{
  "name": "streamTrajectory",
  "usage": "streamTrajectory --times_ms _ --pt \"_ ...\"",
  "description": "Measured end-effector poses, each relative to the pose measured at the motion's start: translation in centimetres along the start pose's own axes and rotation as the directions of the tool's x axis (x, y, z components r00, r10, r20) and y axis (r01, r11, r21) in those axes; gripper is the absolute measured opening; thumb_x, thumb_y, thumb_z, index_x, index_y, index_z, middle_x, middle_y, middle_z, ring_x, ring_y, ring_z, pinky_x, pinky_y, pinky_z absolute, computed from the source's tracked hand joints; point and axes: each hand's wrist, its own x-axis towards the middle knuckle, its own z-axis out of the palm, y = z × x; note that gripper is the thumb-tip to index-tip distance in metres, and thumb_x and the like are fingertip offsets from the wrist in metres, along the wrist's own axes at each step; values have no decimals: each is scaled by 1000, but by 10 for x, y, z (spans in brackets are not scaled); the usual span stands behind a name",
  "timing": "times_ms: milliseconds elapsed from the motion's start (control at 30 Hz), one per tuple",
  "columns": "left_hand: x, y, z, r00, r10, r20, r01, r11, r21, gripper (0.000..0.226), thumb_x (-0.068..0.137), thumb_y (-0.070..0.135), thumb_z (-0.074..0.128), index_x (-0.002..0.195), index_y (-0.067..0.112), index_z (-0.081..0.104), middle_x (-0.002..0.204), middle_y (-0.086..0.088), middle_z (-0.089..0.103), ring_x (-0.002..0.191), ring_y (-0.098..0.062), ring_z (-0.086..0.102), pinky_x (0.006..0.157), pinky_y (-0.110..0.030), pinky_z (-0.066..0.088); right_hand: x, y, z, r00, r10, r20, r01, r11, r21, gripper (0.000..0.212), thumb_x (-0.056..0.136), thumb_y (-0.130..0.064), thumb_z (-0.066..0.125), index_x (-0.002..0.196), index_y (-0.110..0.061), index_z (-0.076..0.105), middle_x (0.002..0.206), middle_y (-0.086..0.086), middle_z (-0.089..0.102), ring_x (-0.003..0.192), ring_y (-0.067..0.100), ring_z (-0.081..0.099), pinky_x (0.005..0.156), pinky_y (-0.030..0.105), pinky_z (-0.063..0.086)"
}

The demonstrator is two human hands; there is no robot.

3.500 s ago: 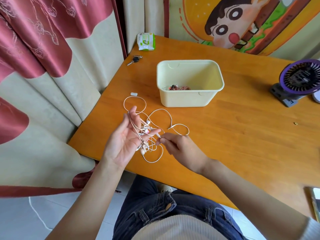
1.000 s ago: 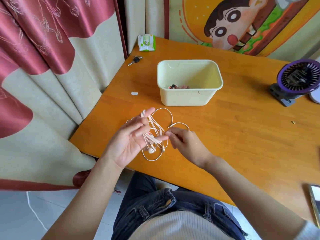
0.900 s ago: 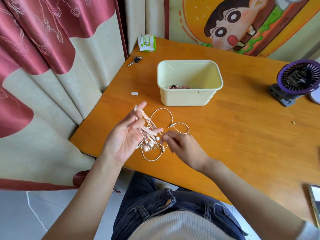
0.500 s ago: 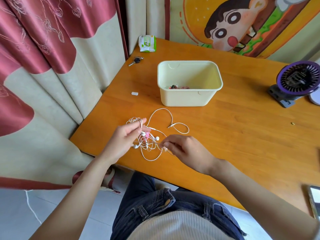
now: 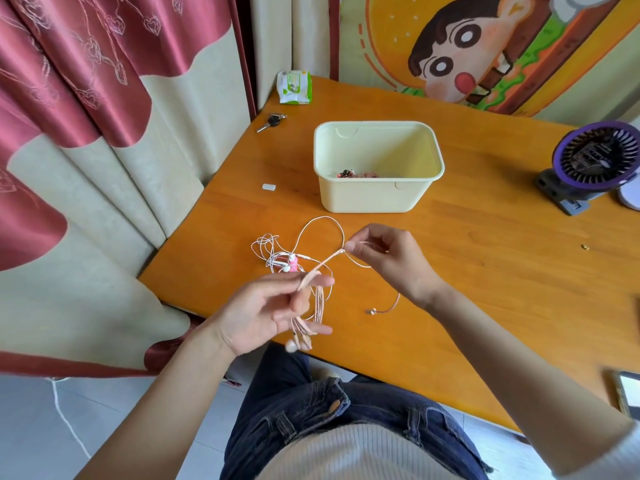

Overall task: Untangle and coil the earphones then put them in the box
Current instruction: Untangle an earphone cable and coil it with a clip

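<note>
1. The counter (image 5: 485, 289) is an orange wooden surface. It fills the middle and right of the head view.
2. A red and cream curtain (image 5: 86, 98) hangs at its left. A cartoon wall hanging (image 5: 467, 46) stands behind its far edge.
3. The box (image 5: 367, 199) is cream, open-topped and upright on the far middle of the counter. A small reddish item (image 5: 356, 174) lies inside it against the near wall.
4. A purple fan (image 5: 595, 161) stands at the right edge, well apart from the box.
5. The left hand (image 5: 256, 313) is raised over the near edge of the counter, palm up. Its fingers (image 5: 322, 281) hold several loops of the pink earphones (image 5: 318, 303). The loops hang across the fingers, with the earbuds dangling below them.
6. The right hand (image 5: 391, 258) is between the left hand and the box. Its fingers pinch one strand of the same cable, which runs taut to the left hand. The plug end trails beneath the wrist.
7. The white earphones (image 5: 273, 258) lie tangled on the counter, just beyond the left hand.
8. A wipes packet (image 5: 294, 87) and a key (image 5: 272, 121) lie near the far left corner.
9. A small white tab (image 5: 268, 187) lies left of the box.
</note>
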Motion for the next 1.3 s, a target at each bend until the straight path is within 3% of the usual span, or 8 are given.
streamTrajectory --times_ms 200,333,433,633,733,867,1100,1300 --pt "3 11 -4 963 247 103 -183 887 -424 41 100 4 23 136 -5 42 85 -7 60 65 -16 57 111 -63 16 -6 14 21 997 51 54 -50 999 -10 17 91 -29 58 84 -17 68 58 -12 48 54 3 38 52 15 31" --pt "4 16 8 952 291 -95 -295 791 -536 39 84 1 51 121 -4 60 69 3 57 48 -8 48 92 -65 43 -16 17 34 987 59 150 -54 998 -38 21 95 -27 53 90 -14 69 59 -14 49 56 6 39 50 16 33" --pt "8 20 16 882 300 -364 -450 769 -454 38 84 9 48 119 0 60 63 9 51 42 -4 39 82 -62 49 -22 15 39 981 37 188 -20 996 -91 20 97 -26 50 88 -22 68 60 -18 57 56 16 46 52 22 36" --pt "21 18 16 798 364 -480 -474 872 -126 33 101 15 29 121 9 55 66 9 57 53 -3 53 86 -60 49 -29 8 39 972 -8 235 50 983 -176 25 98 -25 47 99 -17 70 57 -15 53 52 21 43 51 29 35" --pt "23 12 9 755 454 -473 -344 888 304 29 101 20 35 114 18 61 80 1 70 84 -16 65 88 -47 48 -31 6 36 961 -10 275 75 971 -227 25 97 -27 47 101 -21 71 59 -20 54 56 18 54 54 31 41" --pt "21 -3 5 836 397 -379 -3 693 721 28 100 30 42 117 27 63 93 6 73 91 -17 61 57 -27 37 -29 3 28 940 24 341 77 957 -280 24 97 -27 48 103 -21 70 62 -20 52 56 -4 52 53 14 34" --pt "20 -8 14 962 95 -257 117 708 697 38 101 18 38 75 13 66 64 4 62 58 -9 52 66 -41 43 -14 3 9 941 -10 339 101 963 -250 15 92 -28 58 86 -20 70 70 -18 57 65 -4 54 60 11 38" --pt "19 -10 14 963 60 -265 76 876 476 28 101 16 34 90 -3 53 55 7 41 54 -8 41 97 -46 48 -13 14 24 987 -55 152 78 986 -146 10 92 -22 56 83 -19 60 68 -10 58 61 9 51 58 16 40"
